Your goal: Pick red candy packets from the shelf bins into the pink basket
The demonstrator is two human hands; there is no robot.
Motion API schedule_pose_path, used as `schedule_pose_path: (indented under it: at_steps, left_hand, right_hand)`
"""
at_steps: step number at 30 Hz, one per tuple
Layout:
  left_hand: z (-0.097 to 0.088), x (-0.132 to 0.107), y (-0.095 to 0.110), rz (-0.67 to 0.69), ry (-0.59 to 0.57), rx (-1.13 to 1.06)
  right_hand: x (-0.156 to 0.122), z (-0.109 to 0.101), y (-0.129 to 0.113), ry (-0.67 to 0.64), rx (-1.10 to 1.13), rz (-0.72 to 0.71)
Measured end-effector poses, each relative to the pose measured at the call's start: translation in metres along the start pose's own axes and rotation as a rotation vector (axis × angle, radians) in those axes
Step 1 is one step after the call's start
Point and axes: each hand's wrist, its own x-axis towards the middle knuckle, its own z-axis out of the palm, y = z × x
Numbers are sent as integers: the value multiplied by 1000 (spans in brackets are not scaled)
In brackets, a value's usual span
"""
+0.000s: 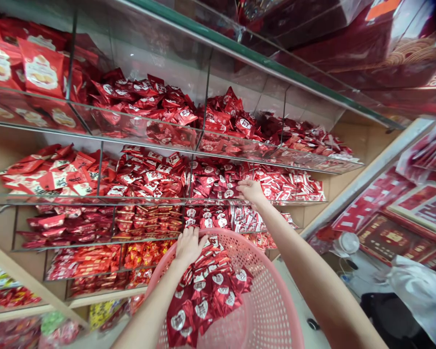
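Bare forearms closest to me: left forearm (pixel 152 303) in from seven o'clock, right forearm (pixel 308 259) from five. Shelf unit (pixel 381 140) biggest, wood with glass-fronted tiers, tilted across the view from nine to two o'clock; compartments heaped with red packets, larger pale-label packets (pixel 41 70) at ten. Pink basket (pixel 267 278) next, perforated, at six o'clock, just below the shelves. White plastic bag (pixel 417 291) at four, beside something black. Left hand (pixel 189 246) on the basket rim, at the rim's eleven o'clock: fingers closed round the edge. Right hand (pixel 253 191) just off centre toward four, at a middle-tier compartment, fingers loosely extended, part-open; can't tell whether it has hold of a packet. White-lidded jar (pixel 348 242) between three and four. Smallest: dark-red packets (pixel 207 186) with white labels, at the right fingertips; heart-label packets (pixel 218 286), piled in the basket, mostly toward its left half, basket floor partly showing on its right.
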Motion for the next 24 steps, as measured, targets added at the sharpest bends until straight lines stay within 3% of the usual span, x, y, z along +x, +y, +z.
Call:
schedule_pose_path:
  at_steps: [6,15,21,24]
  left_hand:
    - [1,0,0,5,0,5]
    - [2,1,0,-13,-1,12]
    - [0,0,1,-14,-8,14]
    - [-1,0,2,-11,-9,21]
  right_hand:
    - [-11,-13,5,-56,48,-66]
    - [-12,-33,7,31,-226,-400]
    - [-39,-40,3,60,-154,-551]
    - [-59,-38,9,-36,-118,-561]
